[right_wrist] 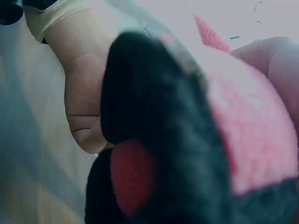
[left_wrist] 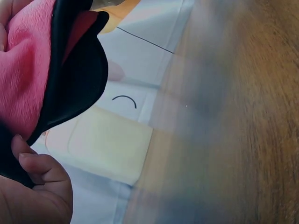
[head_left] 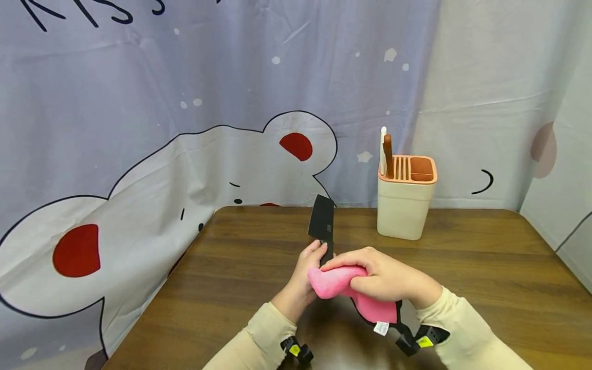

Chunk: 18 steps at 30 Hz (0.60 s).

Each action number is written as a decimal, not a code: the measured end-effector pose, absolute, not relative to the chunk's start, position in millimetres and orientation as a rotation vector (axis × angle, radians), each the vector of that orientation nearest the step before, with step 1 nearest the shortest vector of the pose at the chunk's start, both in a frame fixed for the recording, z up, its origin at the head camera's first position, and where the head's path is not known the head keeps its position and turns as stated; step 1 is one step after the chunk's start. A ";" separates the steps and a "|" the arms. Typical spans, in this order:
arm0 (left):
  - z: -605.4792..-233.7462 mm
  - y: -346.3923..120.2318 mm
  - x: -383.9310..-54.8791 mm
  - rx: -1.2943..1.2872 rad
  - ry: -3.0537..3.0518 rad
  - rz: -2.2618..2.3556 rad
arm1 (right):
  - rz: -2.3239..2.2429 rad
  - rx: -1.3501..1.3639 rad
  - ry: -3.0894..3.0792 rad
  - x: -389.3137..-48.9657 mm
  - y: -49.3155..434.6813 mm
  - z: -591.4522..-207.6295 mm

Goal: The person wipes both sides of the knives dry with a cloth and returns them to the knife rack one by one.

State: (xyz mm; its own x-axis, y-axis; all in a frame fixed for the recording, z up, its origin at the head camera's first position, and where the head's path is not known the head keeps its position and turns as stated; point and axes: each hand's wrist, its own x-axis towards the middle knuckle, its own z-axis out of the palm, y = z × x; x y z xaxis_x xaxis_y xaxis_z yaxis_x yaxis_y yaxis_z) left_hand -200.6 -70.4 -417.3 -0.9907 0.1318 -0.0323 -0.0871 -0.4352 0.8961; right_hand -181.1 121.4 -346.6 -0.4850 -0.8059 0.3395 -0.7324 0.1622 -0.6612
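In the head view a black cleaver (head_left: 321, 218) points away over the table, its blade tilted up toward the curtain. My left hand (head_left: 299, 280) grips its handle, partly hidden behind the cloth. My right hand (head_left: 388, 277) holds a bunched pink cloth (head_left: 336, 281) with black trim and a white tag, close by the handle. The left wrist view has the pink cloth (left_wrist: 25, 70) above the curled fingers of the left hand (left_wrist: 44, 189). Close up in the right wrist view, the cloth (right_wrist: 254, 135) covers most of the picture and hides the knife.
A cream knife holder (head_left: 402, 210) with an orange slotted top stands at the table's back right. A white handle (head_left: 383, 149) and a brown handle (head_left: 388, 156) rise from its slots. The wooden table (head_left: 490, 257) ends at a printed curtain (head_left: 222, 77).
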 end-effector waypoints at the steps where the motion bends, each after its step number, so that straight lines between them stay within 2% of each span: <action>1: -417.4 -70.5 -200.7 0.051 1.604 2.549 | -1.248 -1.543 2.311 -182.0 122.9 -345.7; 6: -418.0 -70.7 -199.5 -0.002 1.715 2.458 | -1.365 -1.482 2.345 -191.4 134.2 -342.9; 13: -420.7 -69.1 -199.5 0.101 1.679 2.454 | -1.546 -1.297 2.521 -208.2 145.4 -344.4; 18: -421.7 -69.4 -198.8 0.082 1.702 2.438 | -1.624 -1.129 2.618 -211.6 150.9 -340.5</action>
State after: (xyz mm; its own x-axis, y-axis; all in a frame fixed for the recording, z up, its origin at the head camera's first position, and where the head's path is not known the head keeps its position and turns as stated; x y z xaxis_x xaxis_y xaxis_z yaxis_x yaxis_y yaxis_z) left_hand -198.8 -69.4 -421.7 -0.9846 0.1673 -0.0504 -0.1049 -0.3358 0.9361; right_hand -211.6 150.9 -340.5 -0.7547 -0.4775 0.4499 -0.6152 0.2769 -0.7382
